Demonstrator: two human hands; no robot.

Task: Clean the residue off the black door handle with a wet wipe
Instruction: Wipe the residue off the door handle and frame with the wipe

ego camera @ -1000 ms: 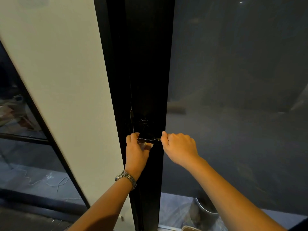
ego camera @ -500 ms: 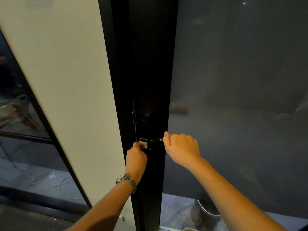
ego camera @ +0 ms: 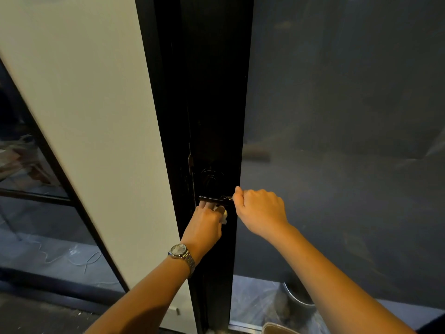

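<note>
Black door handle [ego camera: 213,200] at frame centre, right hand [ego camera: 258,212] gripping its right end, left hand [ego camera: 206,222] just below clutching white wet wipe [ego camera: 222,213]

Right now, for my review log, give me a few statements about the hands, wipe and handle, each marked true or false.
1. The left hand holds the wet wipe. True.
2. The wristwatch is on the right wrist. False: it is on the left wrist.
3. The right hand grips the right end of the black door handle. True.
4. The wet wipe lies on top of the handle. False: it is just below it.
</note>
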